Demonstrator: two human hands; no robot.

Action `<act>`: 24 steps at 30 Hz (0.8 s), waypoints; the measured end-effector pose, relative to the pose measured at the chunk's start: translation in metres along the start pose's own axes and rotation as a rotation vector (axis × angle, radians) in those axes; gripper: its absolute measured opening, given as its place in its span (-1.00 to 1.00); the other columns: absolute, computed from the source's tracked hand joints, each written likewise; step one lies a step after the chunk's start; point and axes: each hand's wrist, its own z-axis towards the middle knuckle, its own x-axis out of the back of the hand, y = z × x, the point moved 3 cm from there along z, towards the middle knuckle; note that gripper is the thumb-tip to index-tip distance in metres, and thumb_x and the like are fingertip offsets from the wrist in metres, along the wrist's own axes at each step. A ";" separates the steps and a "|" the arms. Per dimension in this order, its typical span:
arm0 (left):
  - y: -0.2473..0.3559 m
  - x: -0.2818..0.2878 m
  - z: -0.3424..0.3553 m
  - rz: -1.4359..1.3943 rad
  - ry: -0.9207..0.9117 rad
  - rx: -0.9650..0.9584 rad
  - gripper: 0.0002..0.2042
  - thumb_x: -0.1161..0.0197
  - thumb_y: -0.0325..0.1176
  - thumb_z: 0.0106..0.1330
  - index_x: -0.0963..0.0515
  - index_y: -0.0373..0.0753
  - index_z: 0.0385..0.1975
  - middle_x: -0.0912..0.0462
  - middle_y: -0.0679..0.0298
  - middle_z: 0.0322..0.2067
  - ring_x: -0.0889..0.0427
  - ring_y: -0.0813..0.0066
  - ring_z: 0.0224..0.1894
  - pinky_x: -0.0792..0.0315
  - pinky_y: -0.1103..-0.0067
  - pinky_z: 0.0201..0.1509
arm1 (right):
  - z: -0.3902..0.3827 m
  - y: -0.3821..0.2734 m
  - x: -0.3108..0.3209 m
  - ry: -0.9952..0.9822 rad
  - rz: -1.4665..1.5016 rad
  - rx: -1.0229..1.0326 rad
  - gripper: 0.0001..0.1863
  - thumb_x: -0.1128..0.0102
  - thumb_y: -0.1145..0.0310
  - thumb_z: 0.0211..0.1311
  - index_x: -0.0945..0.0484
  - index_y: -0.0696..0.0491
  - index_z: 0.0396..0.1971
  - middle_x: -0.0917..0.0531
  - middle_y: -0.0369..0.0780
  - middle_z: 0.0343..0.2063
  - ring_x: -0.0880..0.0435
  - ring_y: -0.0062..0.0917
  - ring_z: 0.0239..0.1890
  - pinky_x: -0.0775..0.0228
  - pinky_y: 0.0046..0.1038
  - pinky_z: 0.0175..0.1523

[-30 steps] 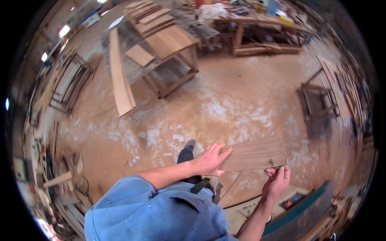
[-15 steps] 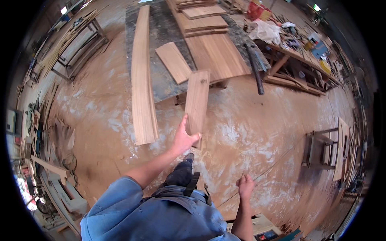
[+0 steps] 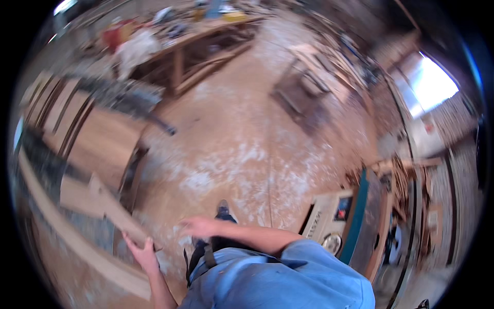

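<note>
My left hand [image 3: 143, 252] is at the lower left, closed round the near end of a short wooden board [image 3: 119, 211]. The board slants away from it toward the workbench [image 3: 32, 148]. Another short board [image 3: 78, 196] lies on the bench just beyond, and a long plank [image 3: 72, 234] runs along its near side, jutting past the bench end. In front of my body, over my leg, is my right hand [image 3: 199, 227]. Motion smears its fingers, so their pose is unclear, and no object shows in it.
Wide panels [image 3: 105, 141] are stacked on the bench at left. A cluttered wooden table [image 3: 180, 49] stands at the far side. Beyond the floor is a small dark stand [image 3: 303, 90]. A woodworking machine with a green edge [image 3: 356, 216] is close on my right, with wood scraps [image 3: 399, 185] behind it.
My view and body have swung to the right, so the bench now sits at the left and the machine shows fully. The board stays in my left hand. My right hand has come across my front.
</note>
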 end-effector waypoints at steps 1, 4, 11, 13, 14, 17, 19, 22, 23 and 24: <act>0.023 -0.026 0.001 0.024 -0.040 -0.045 -0.17 -0.27 -0.54 0.14 -0.03 -0.29 0.46 -0.19 -0.02 0.39 -0.26 0.14 0.38 -0.13 0.34 0.45 | 0.008 -0.015 0.000 -0.032 0.180 0.029 -0.42 -0.21 0.11 0.29 -0.42 0.22 0.15 -0.64 0.08 -0.12 -0.65 -0.18 -0.03 -0.51 -0.25 0.05; 0.066 -0.085 0.005 0.027 -0.084 -0.145 -0.27 -0.20 -0.51 0.24 -0.06 -0.36 0.44 -0.24 -0.04 0.37 -0.30 0.15 0.35 -0.16 0.35 0.43 | 0.014 -0.059 0.039 -0.002 0.259 0.084 -0.52 -0.18 0.23 0.29 -0.40 0.25 0.07 -0.65 0.00 -0.27 -0.68 -0.24 -0.17 -0.54 -0.30 -0.05; 0.096 -0.234 0.040 0.058 -0.267 -0.169 -0.48 -0.06 -0.41 0.44 -0.19 -0.52 0.33 -0.41 -0.08 0.23 -0.45 0.21 0.21 -0.30 0.40 0.30 | -0.007 0.011 0.150 0.108 0.900 -0.054 -0.66 -0.06 0.30 0.41 -0.33 0.17 0.05 -0.63 -0.19 -0.40 -0.71 -0.51 -0.37 -0.61 -0.43 -0.28; 0.114 -0.293 0.033 0.065 -0.337 -0.271 -0.50 -0.03 -0.43 0.44 -0.21 -0.54 0.32 -0.42 -0.09 0.23 -0.45 0.25 0.21 -0.31 0.42 0.29 | -0.013 0.047 0.187 0.132 0.995 -0.043 -0.66 -0.04 0.29 0.45 -0.31 0.15 0.08 -0.63 -0.21 -0.39 -0.71 -0.53 -0.38 -0.62 -0.47 -0.32; 0.123 -0.324 0.031 0.047 -0.406 -0.270 -0.51 -0.02 -0.44 0.44 -0.21 -0.54 0.32 -0.42 -0.09 0.23 -0.45 0.26 0.21 -0.31 0.42 0.29 | -0.016 0.066 0.211 0.200 1.018 -0.059 -0.66 -0.04 0.29 0.45 -0.32 0.15 0.08 -0.63 -0.21 -0.39 -0.71 -0.54 -0.40 -0.61 -0.49 -0.34; 0.133 -0.422 0.024 0.110 -0.548 -0.286 -0.50 -0.04 -0.48 0.40 -0.22 -0.49 0.33 -0.50 0.01 0.12 -0.51 0.30 0.11 -0.39 0.46 0.21 | -0.025 0.118 0.282 0.378 1.060 -0.113 -0.64 -0.04 0.29 0.46 -0.30 0.17 0.09 -0.66 -0.20 -0.41 -0.69 -0.55 -0.53 -0.56 -0.57 -0.49; 0.138 -0.479 0.026 0.294 -0.759 -0.177 -0.49 -0.05 -0.48 0.39 -0.23 -0.46 0.34 -0.54 0.10 0.01 -0.56 0.39 -0.03 -0.46 0.52 0.06 | -0.039 0.155 0.332 0.534 1.100 -0.158 -0.62 -0.04 0.27 0.46 -0.27 0.18 0.10 -0.66 -0.20 -0.43 -0.67 -0.55 -0.59 -0.54 -0.57 -0.54; 0.146 -0.543 0.030 0.346 -0.916 -0.115 -0.46 -0.07 -0.45 0.39 -0.21 -0.40 0.37 -0.53 0.24 -0.18 -0.56 0.55 -0.27 -0.49 0.61 -0.22 | -0.049 0.244 0.395 0.755 1.088 -0.346 -0.63 -0.04 0.24 0.46 -0.27 0.17 0.07 -0.65 -0.17 -0.49 -0.64 -0.54 -0.64 -0.48 -0.57 -0.62; 0.146 -0.559 0.038 0.328 -0.936 -0.122 -0.44 -0.08 -0.43 0.39 -0.20 -0.38 0.38 -0.52 0.29 -0.25 -0.55 0.61 -0.36 -0.49 0.64 -0.32 | -0.053 0.263 0.419 0.842 1.147 -0.447 -0.65 -0.02 0.21 0.46 -0.32 0.17 0.01 -0.64 -0.16 -0.51 -0.63 -0.54 -0.66 -0.46 -0.57 -0.64; 0.143 -0.570 0.051 0.355 -0.932 -0.067 -0.45 -0.08 -0.43 0.39 -0.20 -0.38 0.38 -0.52 0.29 -0.25 -0.55 0.60 -0.36 -0.49 0.63 -0.32 | -0.058 0.283 0.445 0.928 1.204 -0.549 -0.67 0.00 0.19 0.47 -0.37 0.18 -0.05 -0.64 -0.16 -0.54 -0.61 -0.54 -0.68 -0.44 -0.58 -0.66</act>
